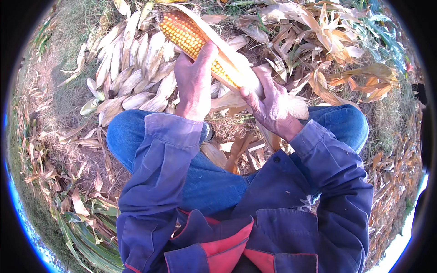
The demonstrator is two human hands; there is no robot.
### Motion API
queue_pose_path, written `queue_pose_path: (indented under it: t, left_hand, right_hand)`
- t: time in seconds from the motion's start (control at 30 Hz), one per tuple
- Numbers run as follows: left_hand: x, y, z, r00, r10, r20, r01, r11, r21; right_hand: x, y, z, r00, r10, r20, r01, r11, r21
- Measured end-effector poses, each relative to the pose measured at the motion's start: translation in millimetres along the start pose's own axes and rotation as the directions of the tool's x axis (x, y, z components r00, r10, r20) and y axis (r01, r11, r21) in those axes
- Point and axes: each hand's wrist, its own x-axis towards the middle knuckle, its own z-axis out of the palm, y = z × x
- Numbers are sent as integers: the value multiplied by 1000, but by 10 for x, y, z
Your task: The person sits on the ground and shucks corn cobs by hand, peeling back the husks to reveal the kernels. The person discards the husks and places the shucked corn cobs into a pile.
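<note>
An ear of corn with yellow kernels lies diagonally across both my hands, its bare tip at the upper left. Pale dry husk still covers its right side and lower end. My left hand grips the ear around its middle, the thumb over the kernels and husk edge. My right hand is closed around the husked lower end, thumb pointing to the kernels. Just beyond my left hand lies a pile of ears in dry husks.
Loose dry husks are heaped at the upper right. Green leaves lie at the lower left. My bent knees in blue jeans flank the space under my hands, where dry leaves lie on straw-covered ground.
</note>
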Motion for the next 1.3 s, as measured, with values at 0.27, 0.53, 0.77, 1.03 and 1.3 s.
queue_pose_path:
  t: [0.27, 0.53, 0.77, 1.03, 1.3]
  left_hand:
    - [-105, -51, 126, 989, 63, 136, -86, 982, 167]
    - [-80, -169, 91, 986, 58, 157, -76, 991, 114]
    - [-103, -162, 89, 994, 29, 106, -44, 990, 136]
    - [-114, -222, 77, 981, 125, 148, -140, 985, 100]
    - [-68, -291, 51, 998, 15, 65, -22, 993, 113]
  right_hand:
    - [24, -76, -89, 923, 169, 345, -200, 978, 56]
    - [-5, -53, -64, 938, 106, 331, -119, 993, 20]
    - [-26, -5, 3, 978, -67, 200, 80, 995, -55]
    - [-72, -13, 44, 996, -67, 61, 69, 997, -25]
    - [-1, 6, -15, 985, 134, 107, -135, 991, -3]
